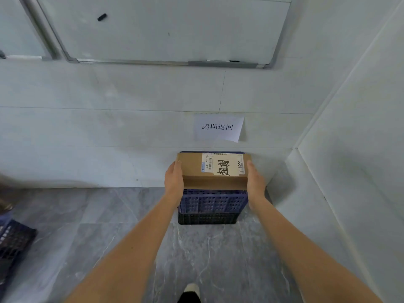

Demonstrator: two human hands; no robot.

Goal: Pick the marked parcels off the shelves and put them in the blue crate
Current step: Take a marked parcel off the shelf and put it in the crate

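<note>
Both hands, left hand (pixel 173 180) and right hand (pixel 255 182), clamp parcel (pixel 213 171) sides with straight fingers over blue crate (pixel 213 202). Risk: parcel spans crate opening; uneven release could jam it on rim.

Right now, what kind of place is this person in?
Probably a parcel depot's returns corner. Two hands hold a labelled cardboard parcel over a blue crate on the floor, a paper sign is stuck on the tiled wall above, and a whiteboard hangs higher up.

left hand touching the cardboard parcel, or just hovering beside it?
Touching. The head view shows the left hand pressed flat against the cardboard parcel's left side, with no gap visible; the right hand holds the opposite side.
</note>
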